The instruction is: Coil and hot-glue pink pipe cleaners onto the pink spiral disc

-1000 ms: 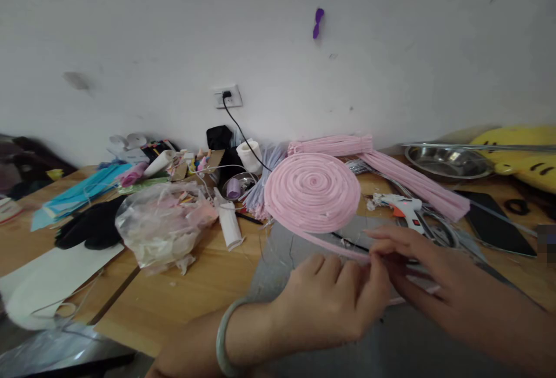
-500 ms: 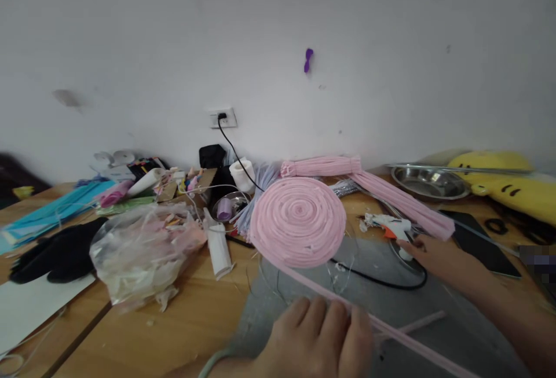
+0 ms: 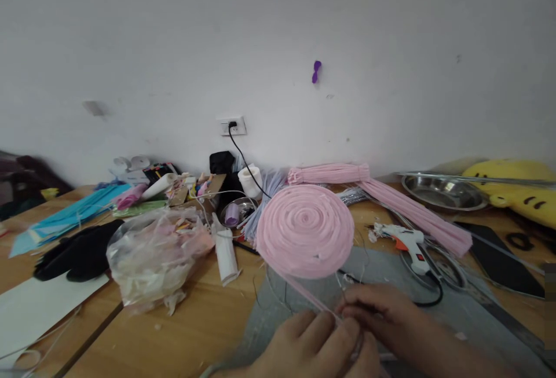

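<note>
Pink coil (image 3: 304, 230) lies flat on the tabletop (image 3: 195, 314), its far edge toward the wall. A pink strand (image 3: 308, 295) leaves the coil's near-left rim, with its long axis running diagonally, near and rightward from the coil, over the grey mat (image 3: 434, 320). Right hand (image 3: 377, 315), in front of the coil: grip pressed together, fingertips pinching the strand's near end. Left hand (image 3: 313, 346), just beside it: fingers curled against the strand; whether they clamp it cannot be told. Glue gun (image 3: 406, 242) lies right of the coil.
</note>
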Action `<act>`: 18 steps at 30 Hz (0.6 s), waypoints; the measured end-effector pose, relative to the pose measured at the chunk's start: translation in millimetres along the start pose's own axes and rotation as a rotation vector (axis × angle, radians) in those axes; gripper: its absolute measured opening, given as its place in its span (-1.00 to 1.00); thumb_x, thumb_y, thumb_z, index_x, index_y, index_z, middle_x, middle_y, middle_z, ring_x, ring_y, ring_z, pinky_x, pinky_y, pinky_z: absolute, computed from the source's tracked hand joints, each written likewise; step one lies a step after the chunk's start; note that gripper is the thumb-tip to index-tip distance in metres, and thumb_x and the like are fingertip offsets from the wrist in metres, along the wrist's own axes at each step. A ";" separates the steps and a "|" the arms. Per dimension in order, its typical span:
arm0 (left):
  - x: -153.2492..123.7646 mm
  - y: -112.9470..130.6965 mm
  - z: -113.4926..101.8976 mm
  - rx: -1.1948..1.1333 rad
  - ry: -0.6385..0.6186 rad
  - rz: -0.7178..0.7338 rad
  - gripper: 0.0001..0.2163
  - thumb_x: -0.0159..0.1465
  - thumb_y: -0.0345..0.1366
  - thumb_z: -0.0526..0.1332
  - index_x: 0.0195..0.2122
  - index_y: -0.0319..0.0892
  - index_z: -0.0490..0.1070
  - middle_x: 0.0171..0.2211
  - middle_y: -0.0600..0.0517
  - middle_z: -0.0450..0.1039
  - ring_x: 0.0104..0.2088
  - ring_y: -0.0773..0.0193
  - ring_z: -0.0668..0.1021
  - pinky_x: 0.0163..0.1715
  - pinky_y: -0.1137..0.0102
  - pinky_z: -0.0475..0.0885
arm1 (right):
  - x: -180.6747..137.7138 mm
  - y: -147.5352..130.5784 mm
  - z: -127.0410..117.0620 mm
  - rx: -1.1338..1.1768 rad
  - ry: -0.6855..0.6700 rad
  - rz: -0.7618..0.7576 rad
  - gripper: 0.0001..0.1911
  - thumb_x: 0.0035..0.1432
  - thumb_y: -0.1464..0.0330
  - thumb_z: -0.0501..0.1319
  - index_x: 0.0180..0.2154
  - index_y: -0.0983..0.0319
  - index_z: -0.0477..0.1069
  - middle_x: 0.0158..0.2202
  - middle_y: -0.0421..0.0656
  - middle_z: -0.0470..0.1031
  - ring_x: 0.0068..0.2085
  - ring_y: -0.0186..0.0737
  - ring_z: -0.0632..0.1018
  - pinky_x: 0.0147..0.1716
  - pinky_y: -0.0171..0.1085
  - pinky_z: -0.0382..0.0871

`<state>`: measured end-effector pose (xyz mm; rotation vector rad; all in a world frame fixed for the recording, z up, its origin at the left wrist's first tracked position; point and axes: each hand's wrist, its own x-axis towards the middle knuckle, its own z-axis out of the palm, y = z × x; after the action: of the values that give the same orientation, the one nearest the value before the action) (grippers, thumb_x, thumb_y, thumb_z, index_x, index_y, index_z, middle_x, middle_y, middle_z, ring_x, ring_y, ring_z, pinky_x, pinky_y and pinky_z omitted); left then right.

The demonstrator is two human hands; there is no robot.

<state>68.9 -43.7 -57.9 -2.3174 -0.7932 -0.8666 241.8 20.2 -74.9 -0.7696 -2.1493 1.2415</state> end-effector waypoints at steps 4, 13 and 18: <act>-7.0 -17.9 -13.7 -0.195 0.095 -0.118 -0.91 0.26 -0.46 0.09 -0.26 -0.17 0.34 -0.46 0.06 0.50 -0.48 0.34 0.53 -0.53 0.45 0.43 | 20.0 3.5 -26.7 0.264 0.081 0.197 -0.70 0.10 0.10 0.19 -0.38 0.22 0.43 -0.56 -0.26 0.39 -0.60 -0.41 0.26 -0.61 -0.37 0.10; -43.4 -20.2 48.7 -0.711 0.338 -0.885 -0.77 0.36 -0.25 0.02 0.01 -0.14 0.23 -0.09 -0.12 0.33 -0.10 0.22 0.41 -0.11 0.29 0.37 | 29.4 3.7 -36.4 0.793 0.254 0.226 -0.60 0.05 0.08 0.28 -0.58 0.23 0.30 -0.61 -0.28 0.32 -0.52 -0.38 0.29 -0.46 -0.34 0.14; -26.1 -14.4 47.2 -1.251 0.247 -1.245 -0.62 0.31 0.05 0.03 -0.38 -0.18 0.29 -0.54 0.10 0.29 -0.55 0.39 0.33 -0.50 0.46 0.29 | 26.3 3.9 -25.9 1.010 0.197 0.225 -0.58 0.01 0.15 0.34 -0.60 0.23 0.21 -0.68 -0.35 0.21 -0.63 -0.46 0.12 -0.58 -0.36 -0.01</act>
<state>61.6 -11.9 -103.1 -2.2289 -2.0260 -2.7224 242.3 55.3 -62.8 -0.6250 -1.0429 1.9877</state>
